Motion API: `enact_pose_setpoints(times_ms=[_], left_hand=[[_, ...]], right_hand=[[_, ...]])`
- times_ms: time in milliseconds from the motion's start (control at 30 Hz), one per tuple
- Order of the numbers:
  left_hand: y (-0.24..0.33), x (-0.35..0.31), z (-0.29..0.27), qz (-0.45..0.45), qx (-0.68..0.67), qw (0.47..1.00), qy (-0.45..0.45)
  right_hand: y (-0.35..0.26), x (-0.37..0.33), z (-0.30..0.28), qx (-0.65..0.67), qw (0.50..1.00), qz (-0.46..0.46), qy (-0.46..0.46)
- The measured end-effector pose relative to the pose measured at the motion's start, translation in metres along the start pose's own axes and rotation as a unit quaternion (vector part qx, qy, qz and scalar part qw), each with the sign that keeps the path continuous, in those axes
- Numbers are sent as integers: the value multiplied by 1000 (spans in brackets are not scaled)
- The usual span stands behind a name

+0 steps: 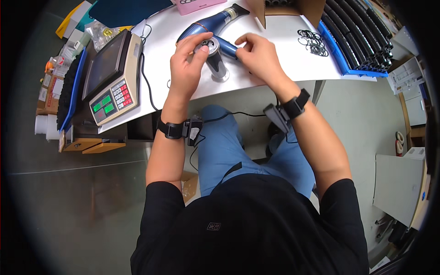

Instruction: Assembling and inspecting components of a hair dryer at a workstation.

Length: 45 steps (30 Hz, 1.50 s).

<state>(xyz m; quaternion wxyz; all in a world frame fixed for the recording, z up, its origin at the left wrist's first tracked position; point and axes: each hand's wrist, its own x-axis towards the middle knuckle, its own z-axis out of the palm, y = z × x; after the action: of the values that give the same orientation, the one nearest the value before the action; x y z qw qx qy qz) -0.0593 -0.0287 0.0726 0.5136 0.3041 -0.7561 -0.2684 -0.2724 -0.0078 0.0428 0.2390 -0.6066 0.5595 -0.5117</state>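
My left hand [187, 64] curls around the top of an upright grey-and-clear cylinder [219, 72] with a round metallic top. Thumb and fingers rest on either side of that top. Behind the cylinder lies a blue hair dryer [201, 26] with a dark nozzle, its handle slanting toward my right hand [262, 58]. The right thumb and forefinger are bent together in a pinch at the handle's end. Whether they grip the handle or something small, I cannot make out. Both wrists wear black straps with small devices.
A digital scale [112, 78] stands on the white table [279, 27] at the left, with a black cable beside it. Several black rings [313, 43] lie at the right, near a blue tray [337, 55] of black tubes. An opened cardboard box [293, 20] and pink box [197, 5] sit behind.
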Motion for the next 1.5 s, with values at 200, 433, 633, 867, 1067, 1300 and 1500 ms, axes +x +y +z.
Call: enact_pose_setpoints(times_ms=[200,433,633,867,1067,1300,1500], left_hand=[[-10,-5,17,22,-29,998,51],[-10,-7,19,50,-5,996,74],[-6,-7,21,52,-16,996,77],[-3,-7,15,62,28,995,67],[-2,-4,7,59,51,996,35],[-4,-7,7,26,17,999,13],[-5,-8,6,19,39,999,8]], right_hand=[[0,53,24,-295,945,-50,-135],[-1,68,58,-327,937,-21,-123],[-25,88,23,-257,960,-36,-106],[-51,41,-81,18,992,-122,-26],[-40,-51,-119,314,948,-34,48],[-18,-121,-145,354,934,11,48],[-7,-154,-154,350,916,142,135]])
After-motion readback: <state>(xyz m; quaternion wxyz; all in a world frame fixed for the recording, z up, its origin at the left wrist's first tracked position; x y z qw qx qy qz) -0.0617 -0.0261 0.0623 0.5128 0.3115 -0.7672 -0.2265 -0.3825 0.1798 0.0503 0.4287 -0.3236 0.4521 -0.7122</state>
